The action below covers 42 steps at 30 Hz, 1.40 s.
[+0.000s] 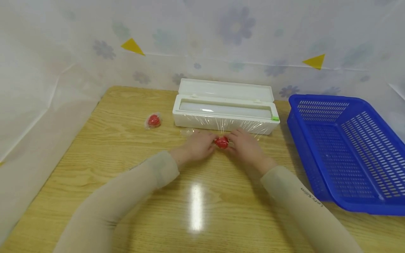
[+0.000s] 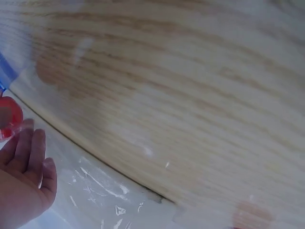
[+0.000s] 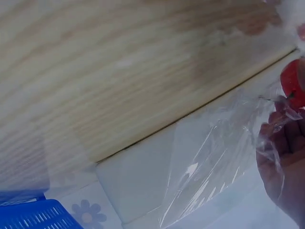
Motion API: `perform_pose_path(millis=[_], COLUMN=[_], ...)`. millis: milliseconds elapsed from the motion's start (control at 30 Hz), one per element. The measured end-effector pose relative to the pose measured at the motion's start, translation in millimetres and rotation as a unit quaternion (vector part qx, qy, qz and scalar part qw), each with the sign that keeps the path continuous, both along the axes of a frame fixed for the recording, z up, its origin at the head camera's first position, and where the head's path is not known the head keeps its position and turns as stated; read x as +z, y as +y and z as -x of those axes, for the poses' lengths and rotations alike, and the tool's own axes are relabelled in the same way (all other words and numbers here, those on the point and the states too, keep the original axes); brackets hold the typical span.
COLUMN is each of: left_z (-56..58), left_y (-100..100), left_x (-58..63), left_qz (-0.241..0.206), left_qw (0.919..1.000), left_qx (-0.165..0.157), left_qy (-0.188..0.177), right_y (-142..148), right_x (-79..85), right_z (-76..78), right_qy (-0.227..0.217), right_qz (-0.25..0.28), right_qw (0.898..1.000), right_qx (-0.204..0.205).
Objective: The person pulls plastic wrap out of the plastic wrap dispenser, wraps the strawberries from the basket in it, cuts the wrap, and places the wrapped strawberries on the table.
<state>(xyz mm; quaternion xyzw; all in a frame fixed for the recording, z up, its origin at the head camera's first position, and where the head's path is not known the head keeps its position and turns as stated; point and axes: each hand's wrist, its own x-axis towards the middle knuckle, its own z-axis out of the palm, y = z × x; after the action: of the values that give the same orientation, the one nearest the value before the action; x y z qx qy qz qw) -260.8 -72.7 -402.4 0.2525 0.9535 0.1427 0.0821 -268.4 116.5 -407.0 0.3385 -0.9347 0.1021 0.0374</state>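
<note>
A small round red tomato [image 1: 222, 142] with clear plastic wrap over it is held between both hands, just in front of the white wrap box [image 1: 226, 121]. My left hand [image 1: 201, 144] grips it from the left with its fingertips. From the right, my right hand [image 1: 246, 146] holds it too, and clear film [image 3: 209, 157] trails by the fingers in the right wrist view. Creased film stretches from the box's front down to the tomato. The box lid [image 1: 226, 89] stands raised, showing the film roll [image 1: 224, 109] inside.
A second red tomato [image 1: 154, 120], wrapped in film, lies on the wooden table [image 1: 126, 154] left of the box. At the right stands a blue plastic basket [image 1: 329, 151]. Behind the table hangs a flowered white sheet [image 1: 202, 42] with yellow triangles.
</note>
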Motion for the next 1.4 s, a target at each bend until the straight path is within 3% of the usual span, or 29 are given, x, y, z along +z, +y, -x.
perform_pose_path(millis=[167,367,467,567,700,933,1100,1300,1400], left_z=[0.2,2.0,5.4,10.1,15.0,18.7,20.2,21.2,21.3], left_y=[-3,-3,-3,-4,-4,-1,3,4,4], left_x=[-2.5,-2.4,-1.6,-0.1,3.4,6.9,7.4,6.8,7.3], left_qz=[-0.051,-0.096,-0.126,-0.133,-0.123,-0.105,-0.078,-0.072,-0.074], left_qw=[0.9985,0.9940,0.9892,0.9873,0.9881,0.9891,0.9909,0.9885,0.9874], left_qx=[0.018,0.052,0.069,0.077,0.081,0.090,0.101,0.125,0.130], left_qy=[0.014,-0.012,-0.031,-0.041,-0.045,-0.050,-0.045,-0.046,-0.052], right_y=[-2,-1,1,3,9,20,27,30,28], right_x=[6.6,13.3,15.7,19.0,25.5,26.1,20.0,12.5,8.4], right_z=[7.1,19.9,24.8,25.9,24.8,26.1,24.5,16.2,14.9], right_qy=[-0.059,-0.181,-0.193,-0.200,-0.187,-0.079,-0.032,0.072,0.050], right_qz=[-0.007,0.069,0.086,0.087,0.081,0.029,0.005,0.024,0.049], right_qw=[0.998,0.981,0.977,0.976,0.979,0.996,0.999,0.997,0.997], right_qx=[-0.005,-0.002,0.029,0.023,-0.016,0.011,0.004,0.008,-0.009])
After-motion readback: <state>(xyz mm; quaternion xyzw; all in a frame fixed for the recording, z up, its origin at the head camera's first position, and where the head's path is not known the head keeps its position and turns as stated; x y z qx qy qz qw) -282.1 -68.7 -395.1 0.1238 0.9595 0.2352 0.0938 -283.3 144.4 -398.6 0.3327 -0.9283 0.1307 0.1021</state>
